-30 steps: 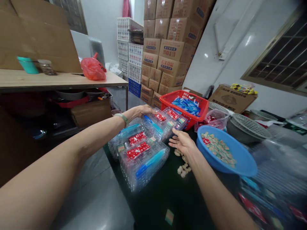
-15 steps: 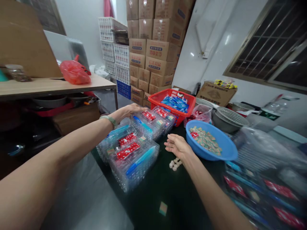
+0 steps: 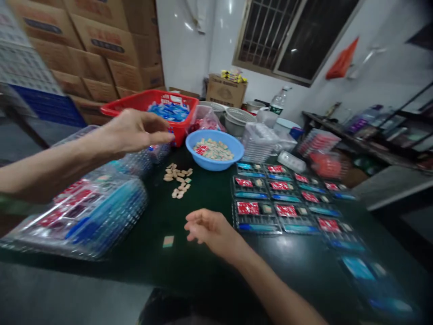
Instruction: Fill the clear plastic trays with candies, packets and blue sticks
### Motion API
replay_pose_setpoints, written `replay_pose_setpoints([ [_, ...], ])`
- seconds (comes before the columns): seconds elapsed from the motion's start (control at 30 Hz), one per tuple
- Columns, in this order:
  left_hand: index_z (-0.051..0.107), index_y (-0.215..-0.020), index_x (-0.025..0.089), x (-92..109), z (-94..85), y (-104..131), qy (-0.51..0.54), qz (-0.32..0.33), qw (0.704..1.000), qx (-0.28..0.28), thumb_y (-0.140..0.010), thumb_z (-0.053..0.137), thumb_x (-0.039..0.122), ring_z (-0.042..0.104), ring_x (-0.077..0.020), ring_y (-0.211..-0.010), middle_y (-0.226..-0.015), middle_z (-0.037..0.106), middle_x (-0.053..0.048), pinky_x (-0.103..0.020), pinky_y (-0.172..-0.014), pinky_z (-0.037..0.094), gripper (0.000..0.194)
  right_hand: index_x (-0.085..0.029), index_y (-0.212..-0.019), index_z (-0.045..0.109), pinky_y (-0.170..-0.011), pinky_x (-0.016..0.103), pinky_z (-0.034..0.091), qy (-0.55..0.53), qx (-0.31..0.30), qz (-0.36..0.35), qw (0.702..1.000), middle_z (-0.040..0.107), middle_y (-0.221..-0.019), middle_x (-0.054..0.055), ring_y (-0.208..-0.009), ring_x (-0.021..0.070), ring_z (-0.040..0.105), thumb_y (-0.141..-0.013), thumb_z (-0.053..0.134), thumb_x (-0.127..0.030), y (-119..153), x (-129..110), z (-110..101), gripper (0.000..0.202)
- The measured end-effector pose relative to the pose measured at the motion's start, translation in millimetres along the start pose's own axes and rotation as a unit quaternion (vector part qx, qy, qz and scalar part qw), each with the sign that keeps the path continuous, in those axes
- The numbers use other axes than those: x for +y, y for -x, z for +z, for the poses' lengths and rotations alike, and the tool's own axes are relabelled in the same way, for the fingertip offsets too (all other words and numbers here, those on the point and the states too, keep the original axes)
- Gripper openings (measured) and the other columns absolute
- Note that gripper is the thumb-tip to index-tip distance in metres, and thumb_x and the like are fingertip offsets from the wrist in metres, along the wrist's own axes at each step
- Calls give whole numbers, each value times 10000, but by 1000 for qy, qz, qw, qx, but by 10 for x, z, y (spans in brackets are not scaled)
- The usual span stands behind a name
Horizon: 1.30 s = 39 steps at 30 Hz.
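My left hand (image 3: 135, 131) is raised above the table's left side, fingers apart and holding nothing, over the stacked clear trays (image 3: 98, 212) with red packets and blue pens. My right hand (image 3: 211, 232) hovers over the dark green table (image 3: 203, 280), fingers loosely curled and apart, with nothing between them. A small green and beige square piece (image 3: 168, 241) lies just left of my right hand. Beige oval pieces (image 3: 177, 178) form a loose cluster farther back. Filled clear trays (image 3: 257, 216) stand in rows on the right.
A blue basin (image 3: 214, 151) of small pieces sits behind the oval pieces. The red basket (image 3: 169, 108) with blue packets is at its left. Nested empty trays (image 3: 259, 142), grey colanders (image 3: 237, 118) and a bottle (image 3: 279, 101) stand farther back. Cardboard boxes (image 3: 101, 40) are piled at left.
The view has swung right, bringing the rows of filled trays into sight. My left hand has lifted off the stacked trays. My right hand is now nearer the front, beside the square piece.
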State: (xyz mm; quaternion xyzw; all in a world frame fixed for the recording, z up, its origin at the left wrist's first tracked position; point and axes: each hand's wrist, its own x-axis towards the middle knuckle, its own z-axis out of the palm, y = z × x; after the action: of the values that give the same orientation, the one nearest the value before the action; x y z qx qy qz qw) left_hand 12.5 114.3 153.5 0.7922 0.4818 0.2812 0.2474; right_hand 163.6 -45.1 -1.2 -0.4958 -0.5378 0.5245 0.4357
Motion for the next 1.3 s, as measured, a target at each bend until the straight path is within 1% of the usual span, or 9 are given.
replay_pose_setpoints([
  [0.1, 600, -998, 85, 208, 613, 79, 2, 142, 974, -177, -680, 615, 353, 565, -171, -813, -886, 642, -35, -316, -777, 423, 416, -193, -1035, 542, -718, 285, 458, 160, 109, -76, 978, 595, -936, 41, -831, 155, 577, -836, 483, -239, 396, 180, -220, 213],
  [0.23, 547, -1089, 78, 318, 1457, 182, -45, 246, 922, -296, -686, 603, 336, 567, -211, -919, -1054, 602, -111, -301, -783, 446, 481, -186, -1118, 510, -878, 400, 371, 430, 296, -103, 847, 517, -1118, 88, -1038, 225, 463, -844, 441, -169, 780, 433, -580, 283],
  [0.33, 541, -1108, 105, 389, 1912, 374, -60, 288, 898, -326, -687, 598, 315, 550, -220, -961, -1101, 572, -119, -310, -829, 427, 475, -167, -1138, 505, -868, 450, 357, 542, 308, -39, 781, 487, -1172, 116, -1088, 280, 413, -829, 447, -151, 970, 612, -749, 316],
  [0.43, 494, -1180, 163, 396, 2147, 635, -78, 318, 883, -337, -640, 640, 337, 489, -265, -1055, -1200, 505, -122, -369, -877, 390, 586, -149, -1183, 477, -880, 452, 352, 574, 286, -11, 767, 459, -1215, 126, -1124, 295, 378, -816, 461, -148, 1094, 733, -750, 367],
  [0.6, 332, -1314, 187, 287, 2202, 995, -182, 350, 871, -293, -508, 712, 430, 304, -365, -1197, -1331, 328, -173, -478, -918, 307, 924, -170, -1143, 505, -868, 441, 359, 553, 268, -32, 788, 474, -1195, 116, -1110, 288, 389, -825, 441, -158, 1238, 759, -458, 324],
  [0.73, 237, -1361, 162, 257, 2191, 1134, -228, 319, 864, -315, -475, 695, 515, 185, -410, -1248, -1385, 213, -216, -523, -945, 237, 1058, -185, -1093, 521, -847, 392, 380, 493, 260, -97, 825, 509, -1138, 93, -1054, 239, 443, -815, 396, -88, 1392, 694, -339, 320],
  [0.9, 278, -1343, 157, 288, 2229, 1091, -249, 299, 877, -281, -471, 645, 591, 350, -387, -1110, -1274, 361, -216, -519, -878, 282, 1041, -177, -1057, 531, -881, 341, 384, 450, 339, -157, 811, 526, -1109, 91, -1043, 192, 467, -858, 351, -125, 1220, 576, -837, 273],
  [1.1, 406, -1245, 168, 216, 2038, 1109, -265, 298, 881, -255, -442, 650, 467, 447, -296, -887, -992, 486, -123, -428, -790, 338, 890, -149, -1188, 473, -872, 367, 366, 612, 282, -38, 738, 452, -1255, 109, -1139, 231, 390, -818, 373, -111, 411, 528, -1561, 385],
  [1.3, 333, -1283, 219, -75, 1538, 1122, -281, 258, 903, -198, -541, 599, 406, 447, -280, -928, -1002, 460, -97, -399, -797, 333, 810, -159, -1118, 524, -831, 367, 345, 640, 215, -39, 736, 530, -1138, 112, -1034, 239, 440, -771, 461, -111, 343, 656, -1474, 355],
])
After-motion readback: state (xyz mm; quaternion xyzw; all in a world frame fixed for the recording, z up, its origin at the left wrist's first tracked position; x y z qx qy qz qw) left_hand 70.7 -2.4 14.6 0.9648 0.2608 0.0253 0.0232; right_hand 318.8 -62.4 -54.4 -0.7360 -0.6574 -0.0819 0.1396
